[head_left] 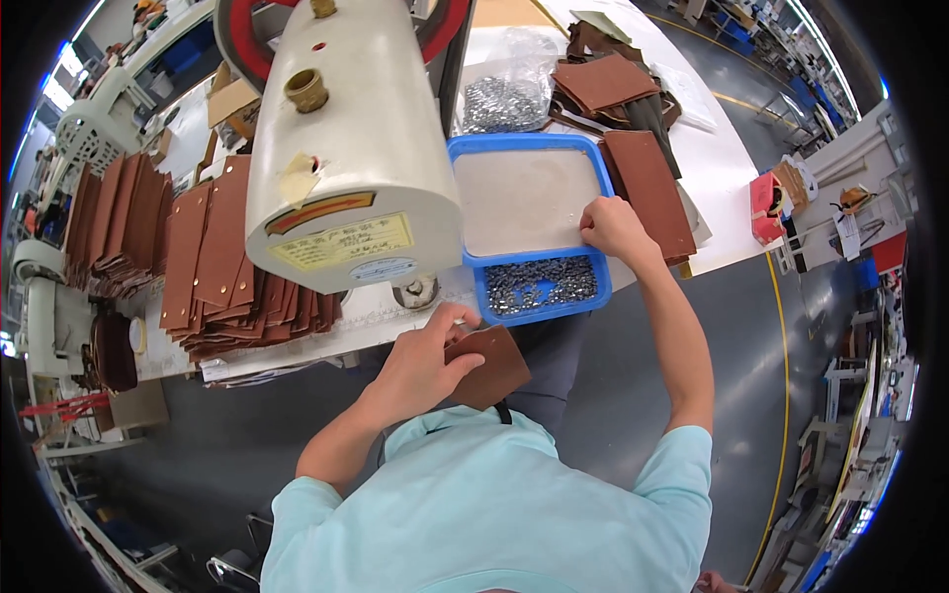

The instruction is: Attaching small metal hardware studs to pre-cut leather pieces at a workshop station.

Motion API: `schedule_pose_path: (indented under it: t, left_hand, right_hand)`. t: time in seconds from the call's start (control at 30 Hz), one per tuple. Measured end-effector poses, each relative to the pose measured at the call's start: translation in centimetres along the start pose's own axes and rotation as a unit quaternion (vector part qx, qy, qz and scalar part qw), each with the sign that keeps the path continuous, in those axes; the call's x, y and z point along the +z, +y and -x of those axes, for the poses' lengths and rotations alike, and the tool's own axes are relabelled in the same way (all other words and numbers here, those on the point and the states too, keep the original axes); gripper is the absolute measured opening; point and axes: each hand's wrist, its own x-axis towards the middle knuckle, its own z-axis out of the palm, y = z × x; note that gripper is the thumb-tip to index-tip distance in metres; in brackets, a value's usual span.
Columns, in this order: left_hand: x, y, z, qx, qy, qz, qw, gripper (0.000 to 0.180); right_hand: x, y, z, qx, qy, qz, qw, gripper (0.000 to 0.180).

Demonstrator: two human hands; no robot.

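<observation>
A brown leather piece (491, 368) is held by my left hand (420, 364), thumb on its upper face, in front of my body. My right hand (615, 227) reaches to the near right corner of a blue tray (529, 144) with a pale bottom. Its fingers are bent together; whatever is between them is hidden. Just nearer sits a smaller blue tray (545, 316) holding many small shiny metal pieces (539, 282). A large cream machine head (356, 148) stands left of the trays, above my left hand.
Stacks of brown leather pieces with metal studs (213, 242) lie left of the machine. More brown leather (647, 198) lies right of the trays. Behind them are a clear bag of metal parts (506, 99) and a dark leather heap (608, 84).
</observation>
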Motion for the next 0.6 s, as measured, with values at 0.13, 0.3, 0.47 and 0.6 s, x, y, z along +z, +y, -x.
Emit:
schedule_pose_path:
  t: [0.13,0.3,0.47,0.6]
  left_hand:
    - [0.2,-1.2,-1.1,0.047,-0.022,0.027,0.998,0.041]
    - [0.8,-3.7,-2.0,0.089,-0.005,0.063,0.994,0.042]
    - [0.8,-3.7,-2.0,-0.049,-0.036,0.259,0.964,0.032]
    - [1.6,-3.7,-2.3,-0.04,-0.041,0.33,0.942,0.031]
  right_hand:
    - [0.2,-1.7,0.4,0.013,0.015,0.094,0.995,0.011]
    - [1.7,-0.2,0.3,-0.018,0.145,0.047,0.988,0.012]
    - [-0.1,-5.9,4.0,-0.027,0.259,-0.189,0.947,0.005]
    - [0.0,-13.2,10.9,-0.16,0.194,-0.376,0.892,0.01]
